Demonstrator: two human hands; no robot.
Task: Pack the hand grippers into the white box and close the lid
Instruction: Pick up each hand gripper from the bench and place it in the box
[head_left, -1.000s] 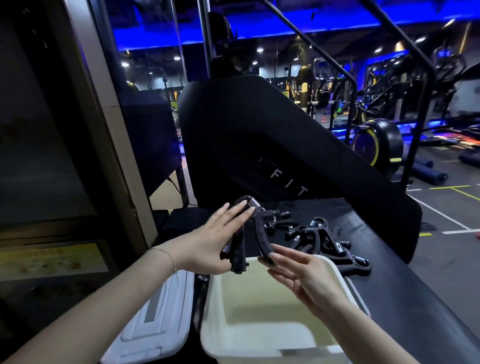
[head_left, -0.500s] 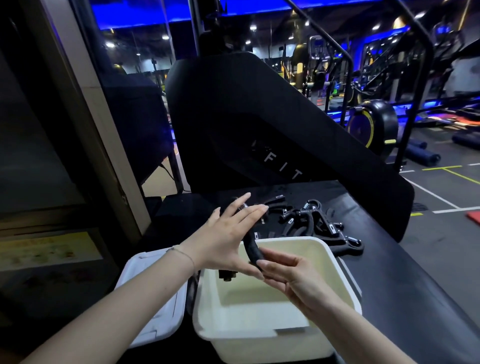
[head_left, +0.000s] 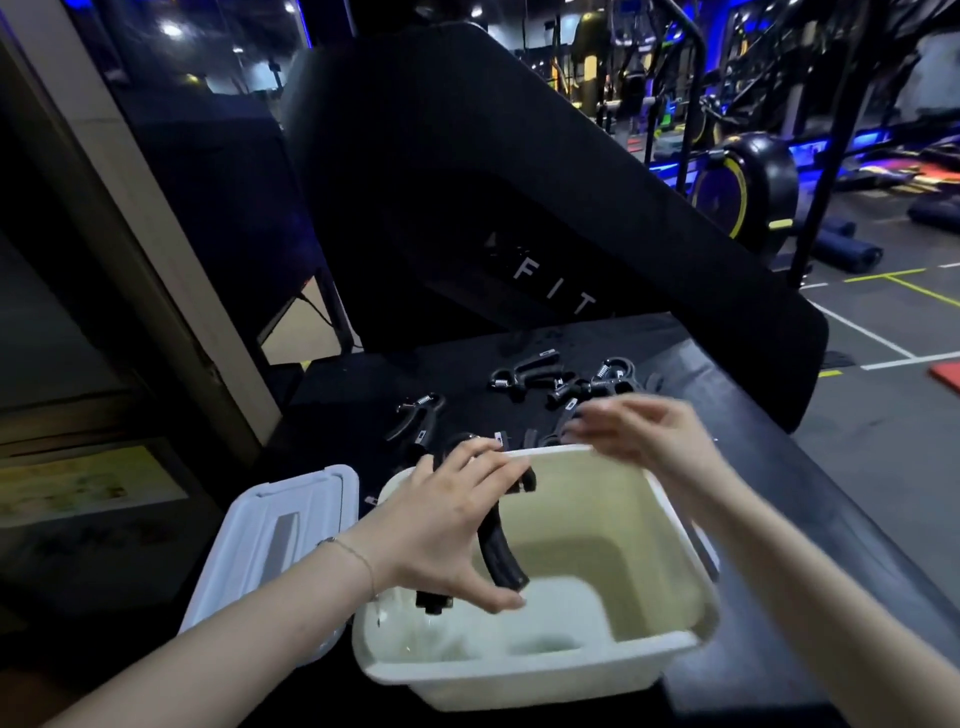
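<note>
Hand gripper (head_left: 498, 540), black, is clasped in the left hand (head_left: 447, 530) inside the open white box (head_left: 670, 525), above its bare floor. Right hand (head_left: 644, 441) hovers open-fingered over the far rim. More grippers (head_left: 566, 382) lie beyond; lid (head_left: 275, 540) sits left.

Pretty dim gym, you've got blue neon glow around 1 o'clock, ceiling spots at 11, fisheye bending edges, right hand (head_left: 641, 441) motion-blurred.
</note>
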